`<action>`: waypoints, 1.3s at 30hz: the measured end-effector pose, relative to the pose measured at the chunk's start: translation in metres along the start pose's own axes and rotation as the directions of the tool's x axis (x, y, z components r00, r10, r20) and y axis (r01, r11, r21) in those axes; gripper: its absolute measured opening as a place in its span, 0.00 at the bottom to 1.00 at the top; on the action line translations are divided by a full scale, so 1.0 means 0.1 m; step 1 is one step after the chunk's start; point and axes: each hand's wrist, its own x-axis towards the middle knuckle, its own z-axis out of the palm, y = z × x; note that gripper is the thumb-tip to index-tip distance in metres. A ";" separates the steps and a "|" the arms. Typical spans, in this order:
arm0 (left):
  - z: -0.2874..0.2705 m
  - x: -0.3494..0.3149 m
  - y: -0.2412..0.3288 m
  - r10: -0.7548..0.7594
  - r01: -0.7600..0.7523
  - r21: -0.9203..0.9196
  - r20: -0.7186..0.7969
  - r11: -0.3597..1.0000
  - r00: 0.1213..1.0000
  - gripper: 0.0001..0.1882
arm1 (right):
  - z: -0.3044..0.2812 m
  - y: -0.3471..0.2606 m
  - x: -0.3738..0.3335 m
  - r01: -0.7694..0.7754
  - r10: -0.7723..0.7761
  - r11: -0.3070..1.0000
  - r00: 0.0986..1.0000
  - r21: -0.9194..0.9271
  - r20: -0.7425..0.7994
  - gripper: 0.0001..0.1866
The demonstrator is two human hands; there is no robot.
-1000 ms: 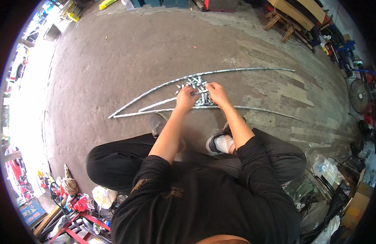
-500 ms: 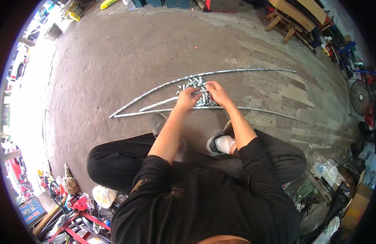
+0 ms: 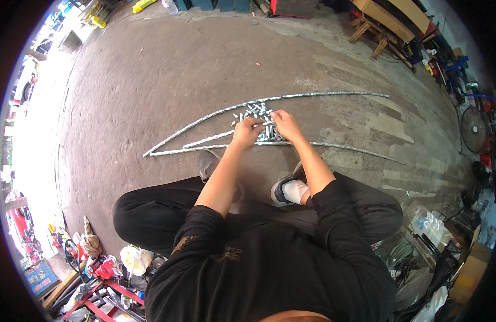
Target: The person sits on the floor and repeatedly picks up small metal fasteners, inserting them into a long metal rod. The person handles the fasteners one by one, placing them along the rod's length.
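Note:
A pile of small silvery metal pieces shaped like short bolts (image 3: 257, 110) lies on the floor in front of me. Over it, my left hand (image 3: 247, 131) is closed in a pinch on a thin silvery piece (image 3: 265, 124) that points toward my right hand. My right hand (image 3: 287, 127) hovers at the pile's right side with its fingers pinched together; what they hold is hidden. A short silvery strip (image 3: 207, 138) made of many segments runs out from beneath my left hand. Two long strips of the same look, a far strip (image 3: 215, 112) and a near strip (image 3: 344, 145), flank the pile.
My shoes (image 3: 283, 190) and bent legs are just behind the near strip. A standing fan (image 3: 474, 129) is at the right, a wooden trestle (image 3: 374, 37) at the far right. Clutter with red straps (image 3: 100, 311) lies lower left; plastic bags (image 3: 428, 222) lie lower right.
My right hand has shifted slightly down. The thin piece at my left fingertips now shows more plainly across the gap between my hands. The strips lie as before.

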 end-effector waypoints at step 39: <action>-0.23 -0.04 0.01 0.120 -0.112 0.077 -0.109 0.991 0.987 0.13 | 0.64 0.48 -0.08 -0.022 0.022 0.912 1.000 -0.411 -0.006 0.24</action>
